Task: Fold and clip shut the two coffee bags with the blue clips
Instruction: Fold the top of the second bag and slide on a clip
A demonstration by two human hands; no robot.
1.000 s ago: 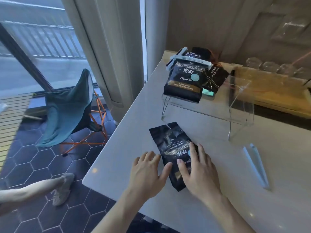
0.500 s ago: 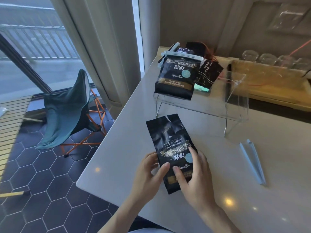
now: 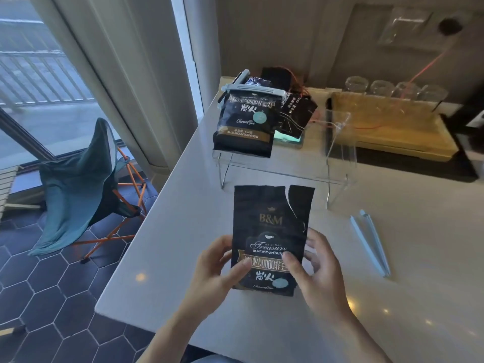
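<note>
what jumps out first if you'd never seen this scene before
The eye lands on the black coffee bag held upright in the middle, left hand and right hand on its lower sides, its top edge torn open. Behind it a second coffee bag sits on a clear stand, already shut with a blue clip. Another blue clip lies loose on the table to the right.

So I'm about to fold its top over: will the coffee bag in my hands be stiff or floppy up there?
The coffee bag probably bends easily near the top: that part looks flat and empty, with a tear running down from the edge. The torn flap may flop apart from the rest. Left hand and right hand hold only its lower half, so it seems light.
</note>
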